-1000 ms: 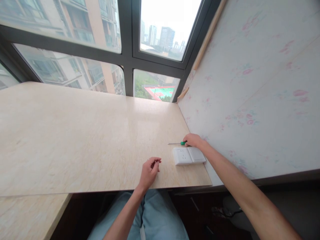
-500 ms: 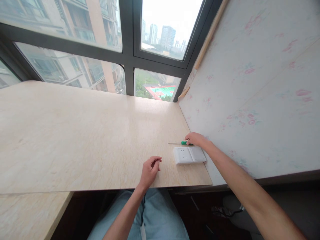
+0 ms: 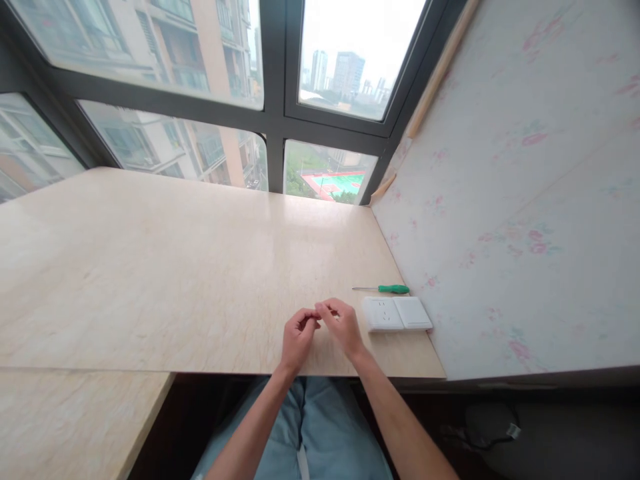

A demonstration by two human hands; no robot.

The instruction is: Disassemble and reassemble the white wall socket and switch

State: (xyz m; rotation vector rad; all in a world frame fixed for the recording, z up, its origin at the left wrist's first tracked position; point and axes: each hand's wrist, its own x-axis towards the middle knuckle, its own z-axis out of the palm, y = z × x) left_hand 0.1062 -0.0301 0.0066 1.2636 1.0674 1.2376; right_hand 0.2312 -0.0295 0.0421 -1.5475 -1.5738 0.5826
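Head view, screwdriver (image 3: 393, 289) behind socket panel (image 3: 384, 314), beside wall (image 3: 505, 200)

Two bare hands, the left (image 3: 299, 335) and the right (image 3: 342, 325), are in view. There is one screwdriver with a green handle and thin metal shaft (image 3: 393, 289), one white plastic square socket plate (image 3: 383, 315) and one white plastic square switch plate (image 3: 413, 313). Two cream, marble-patterned slabs show, one large (image 3: 200, 267) and one at the lower left (image 3: 75, 413). Five glass window panes are visible. Below, there seems to be one dark cable with one white tag (image 3: 513, 431), though the shadow makes that count uncertain.
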